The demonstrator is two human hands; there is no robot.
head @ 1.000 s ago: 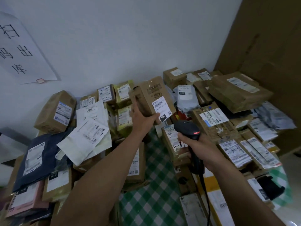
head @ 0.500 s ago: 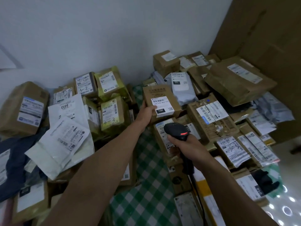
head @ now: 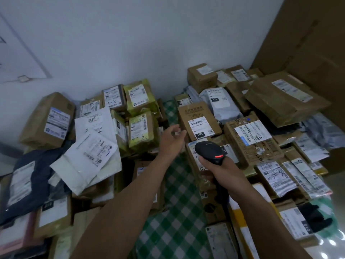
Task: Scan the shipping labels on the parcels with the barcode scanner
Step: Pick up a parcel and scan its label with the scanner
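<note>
— Now gripping the barcode scanner [head: 210,152] in the right hand [head: 223,171], wrapping fingers round its handle, just below the 15H box [head: 198,122] lying atop other parcels [head: 252,139].
— And hovering the left hand [head: 172,137] just beside that box, curling blurred fingers loosely, touching nothing.

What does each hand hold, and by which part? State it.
The right hand grips the barcode scanner by its handle; the left hand holds nothing.

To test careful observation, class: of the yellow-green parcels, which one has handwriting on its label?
The lower yellow-green parcel, just left of the left hand: "4-3" is penned across its label. The upper yellow-green parcel behind it shows print only.
</note>
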